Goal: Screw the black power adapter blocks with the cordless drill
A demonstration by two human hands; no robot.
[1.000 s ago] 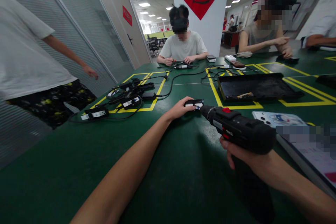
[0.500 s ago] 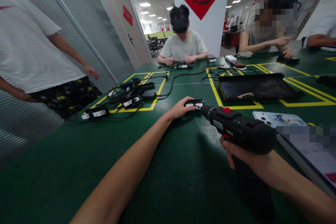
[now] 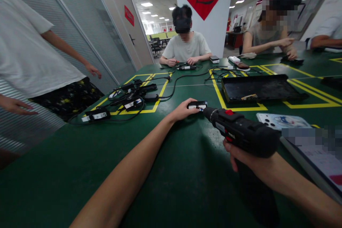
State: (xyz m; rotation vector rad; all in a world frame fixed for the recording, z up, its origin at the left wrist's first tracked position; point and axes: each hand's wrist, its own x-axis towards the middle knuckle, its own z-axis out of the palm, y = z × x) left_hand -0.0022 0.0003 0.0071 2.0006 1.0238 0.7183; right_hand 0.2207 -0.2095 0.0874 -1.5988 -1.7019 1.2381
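Note:
My right hand is wrapped round the grip of a black cordless drill with red parts. The drill's chuck points left and away from me, and its tip meets a small black-and-white box on the green table. My left hand grips that box from its left side, fingers closed round it. What the bit touches on the box is too small to tell. The lower part of the drill's handle lies in dark shadow.
Black power adapters with cables lie in a heap to the left. On the right are a black tray, a phone in a patterned case and a laptop-like device. A person works across the green table; others are nearby.
Both my hands, the drill and the box stay almost in place. At the left, the standing person has shifted, and that person's near hand has swung into view.

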